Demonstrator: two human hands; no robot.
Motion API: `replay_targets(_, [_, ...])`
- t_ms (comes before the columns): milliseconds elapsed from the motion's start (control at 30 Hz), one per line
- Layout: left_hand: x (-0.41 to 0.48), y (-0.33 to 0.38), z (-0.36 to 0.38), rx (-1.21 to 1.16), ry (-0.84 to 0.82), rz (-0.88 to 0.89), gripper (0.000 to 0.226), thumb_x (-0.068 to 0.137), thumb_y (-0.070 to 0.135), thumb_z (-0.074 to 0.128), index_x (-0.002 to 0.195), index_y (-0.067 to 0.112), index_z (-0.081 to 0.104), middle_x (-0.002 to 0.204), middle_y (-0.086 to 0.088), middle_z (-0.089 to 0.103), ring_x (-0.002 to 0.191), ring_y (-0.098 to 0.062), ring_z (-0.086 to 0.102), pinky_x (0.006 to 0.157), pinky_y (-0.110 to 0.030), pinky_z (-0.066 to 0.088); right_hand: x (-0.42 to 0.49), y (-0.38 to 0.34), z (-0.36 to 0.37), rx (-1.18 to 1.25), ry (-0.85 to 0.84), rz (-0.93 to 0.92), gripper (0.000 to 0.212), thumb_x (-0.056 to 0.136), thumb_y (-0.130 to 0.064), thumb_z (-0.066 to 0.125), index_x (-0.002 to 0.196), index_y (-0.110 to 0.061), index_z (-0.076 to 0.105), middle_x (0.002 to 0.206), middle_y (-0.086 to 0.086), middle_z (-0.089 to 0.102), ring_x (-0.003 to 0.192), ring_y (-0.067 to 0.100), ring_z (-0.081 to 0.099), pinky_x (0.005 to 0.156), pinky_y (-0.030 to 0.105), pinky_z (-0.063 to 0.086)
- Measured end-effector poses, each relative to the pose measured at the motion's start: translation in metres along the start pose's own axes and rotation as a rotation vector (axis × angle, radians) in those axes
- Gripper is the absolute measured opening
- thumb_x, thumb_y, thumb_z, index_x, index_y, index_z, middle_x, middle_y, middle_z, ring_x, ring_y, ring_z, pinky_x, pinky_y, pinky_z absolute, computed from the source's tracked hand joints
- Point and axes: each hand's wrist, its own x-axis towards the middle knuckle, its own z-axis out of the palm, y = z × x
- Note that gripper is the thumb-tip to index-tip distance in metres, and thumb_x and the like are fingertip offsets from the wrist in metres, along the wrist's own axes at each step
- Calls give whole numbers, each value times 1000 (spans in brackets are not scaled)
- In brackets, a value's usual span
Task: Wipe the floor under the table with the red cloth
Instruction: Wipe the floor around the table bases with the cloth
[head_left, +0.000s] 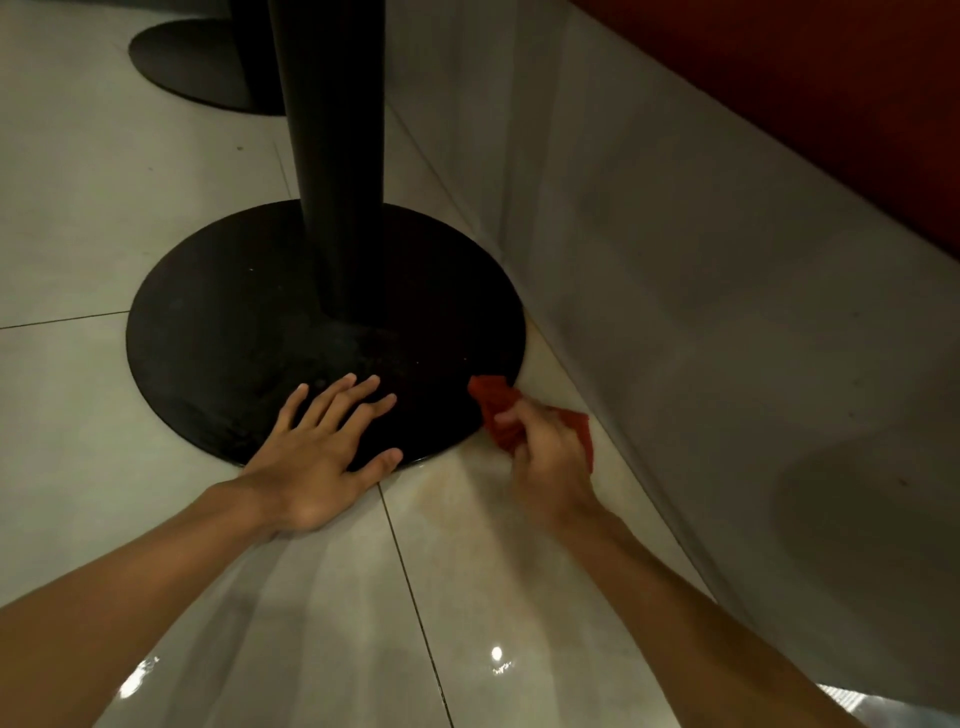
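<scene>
Left hand (317, 457) flat, fingers spread on black table base (234, 332) at 6 o'clock, right hand (550, 462) clutching bunched red cloth (493, 400) against tiled floor (104, 218) at base's 4 o'clock

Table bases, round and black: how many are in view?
2. The near base lies mid-frame under the left hand; the far base is top left, partly behind the pole. Others may be out of view.
</scene>
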Motion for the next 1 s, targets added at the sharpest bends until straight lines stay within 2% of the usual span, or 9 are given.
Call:
replay_targets(67, [0,0,0,-2,-1,0,73,83,78,3,148,44,2,157,20,-9,139,2,-25,117,-41,-14,-21,-2,4,-64,-101,-88,33,77,-9,43,97,-19,66,99,-9,59,94,10,54,84,25,46])
replay_targets(200, [0,1,-2,-2,-9,-5,74,82,78,4,148,43,3,157,19,-9,140,1,-24,117,-41,-15,-55,-26,17,177,-185,-200,20,79,8,55,85,-6,69,94,-5,64,101,11,55,96,22,40])
replay_targets(333, [0,1,-4,-10,-28,-3,76,81,79,2,148,44,3,157,19,-9,141,0,-23,116,-41,-16,-60,-36,11,477,-355,-150,37,84,15,40,103,2,69,100,-7,65,103,-5,57,90,7,41])
replay_targets(500, [1,1,-4,-14,-19,0,73,82,78,2,147,45,1,157,20,-10,139,2,-25,116,-40,-17,-29,-26,-20,619,-300,-112,76,73,25,36,121,-28,61,115,-14,65,109,11,63,93,25,50])
replay_targets(567, [0,1,-3,-5,-17,4,72,83,77,2,148,44,1,157,19,-10,140,1,-24,116,-41,-16,-5,-16,-33,588,-169,-85,77,77,16,34,134,-34,51,117,-15,65,108,8,64,93,28,52])
replay_targets(667, [0,0,-3,2,-14,4,72,84,76,1,148,43,2,157,18,-10,141,0,-24,117,-41,-15,25,-4,-44,419,-5,-146,77,71,16,30,140,-15,46,121,-17,65,113,2,61,97,27,50])
replay_targets(767, [0,0,-3,7,-19,5,72,85,76,2,148,43,2,157,18,-10,140,0,-24,116,-41,-16,40,6,-45,164,-70,-143,70,65,5,34,129,-8,58,119,9,67,109,24,65,101,33,47])
replay_targets(867, [0,1,-4,-1,-19,4,71,85,75,3,148,42,2,158,18,-10,140,0,-24,117,-41,-16,32,17,-33,-63,-112,-170,60,60,3,44,115,-1,67,115,18,67,105,35,62,101,31,41])
replay_targets(1000, [-1,0,-3,-1,-21,8,69,86,74,2,148,43,0,157,19,-11,140,1,-26,117,-42,-15,23,20,-16,-171,-82,26,64,75,2,57,137,-10,49,137,15,48,127,34,43,111,46,30])
